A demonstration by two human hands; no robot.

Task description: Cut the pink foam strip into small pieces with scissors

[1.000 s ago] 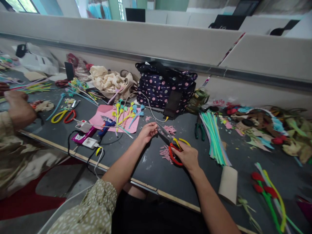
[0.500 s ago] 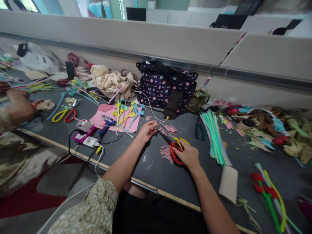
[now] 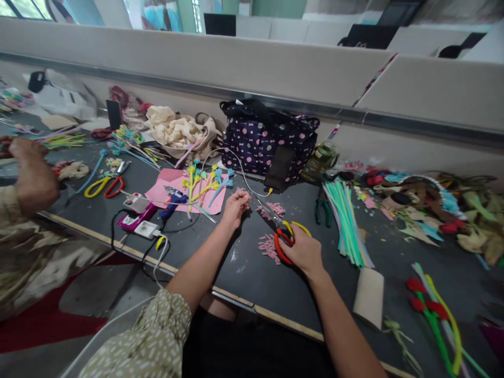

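Observation:
My right hand [image 3: 305, 249] grips scissors [image 3: 284, 235] with one red and one yellow handle, blades pointing up and left. Just left of the blade tips, my left hand [image 3: 236, 206] is closed in a pinch. A bit of pink shows at its fingertips, too small to make out. Two heaps of small pink cut pieces lie on the dark table: one pink heap [image 3: 274, 210] behind the blades, another pink heap [image 3: 268, 249] left of the handles. Left of my left hand, pink paper [image 3: 163, 181] bears yellow and blue pipe-cleaner pieces [image 3: 212, 184].
A polka-dot bag [image 3: 252, 139] stands at the back, with a white cable in front. Glue guns [image 3: 173, 202] and a second pair of scissors [image 3: 105, 186] lie left. Green pipe cleaners [image 3: 344, 223], pliers [image 3: 323, 209] and a cardboard roll [image 3: 369, 299] are right. A co-worker's arm [image 3: 35, 178] reaches in.
My left hand has shifted slightly left, away from the blade tips. The scissors have turned a little in my right hand. The co-worker's arm at the left has moved slightly.

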